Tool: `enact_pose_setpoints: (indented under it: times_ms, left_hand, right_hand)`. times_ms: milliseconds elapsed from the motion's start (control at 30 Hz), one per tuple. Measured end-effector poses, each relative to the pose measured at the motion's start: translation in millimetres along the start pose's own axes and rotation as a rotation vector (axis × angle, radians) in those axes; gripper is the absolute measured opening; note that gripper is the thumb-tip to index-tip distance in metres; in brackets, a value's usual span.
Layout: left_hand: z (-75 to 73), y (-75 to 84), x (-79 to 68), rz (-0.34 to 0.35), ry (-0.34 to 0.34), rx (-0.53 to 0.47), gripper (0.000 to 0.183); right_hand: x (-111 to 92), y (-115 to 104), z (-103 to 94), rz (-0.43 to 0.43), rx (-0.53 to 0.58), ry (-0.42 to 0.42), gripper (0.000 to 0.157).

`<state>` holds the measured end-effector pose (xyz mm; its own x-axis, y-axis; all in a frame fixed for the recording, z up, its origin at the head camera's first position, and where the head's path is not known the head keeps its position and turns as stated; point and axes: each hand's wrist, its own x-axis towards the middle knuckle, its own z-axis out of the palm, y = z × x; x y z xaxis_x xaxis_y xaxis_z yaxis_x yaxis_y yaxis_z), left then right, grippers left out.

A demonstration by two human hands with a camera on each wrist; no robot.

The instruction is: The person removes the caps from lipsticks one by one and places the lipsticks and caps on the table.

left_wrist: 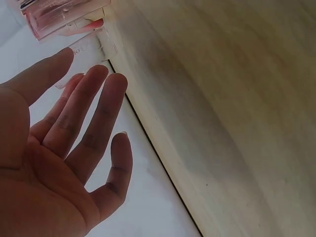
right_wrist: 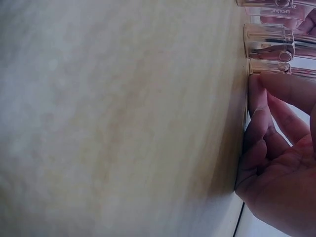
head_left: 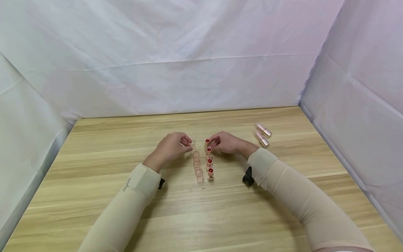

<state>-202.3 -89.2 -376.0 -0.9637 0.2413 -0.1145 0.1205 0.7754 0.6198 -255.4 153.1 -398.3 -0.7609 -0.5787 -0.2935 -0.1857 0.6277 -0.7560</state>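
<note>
My left hand [head_left: 174, 144] pinches the farthest clear lipstick cap [left_wrist: 85, 55] between thumb and fingers, at the back end of a row of upright clear caps [head_left: 199, 175]. To the right of that row runs a second one, of uncapped lipsticks [head_left: 210, 175] standing upright, with red tips and shiny rose-gold tubes. My right hand [head_left: 227, 142] has its thumb and forefinger at the farthest lipstick [head_left: 206, 144], gripping it low down. In the right wrist view those fingertips meet near the lipstick's base [right_wrist: 261, 66], close over the table, and the other fingers are curled.
Two capped lipsticks [head_left: 261, 138] lie on their sides at the back right of the wooden table [head_left: 176, 217]. White cloth [head_left: 189, 80] hangs behind the table's back edge and along both sides.
</note>
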Motion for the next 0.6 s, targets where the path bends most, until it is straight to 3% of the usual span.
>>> enact_pose_setpoints:
  times_ms: [600]
  left_hand:
    - [10.2, 5.9, 8.7, -0.003, -0.016, 0.04, 0.02]
  right_hand:
    - [-9.0, 4.1, -5.5, 0.029, 0.024, 0.038, 0.031]
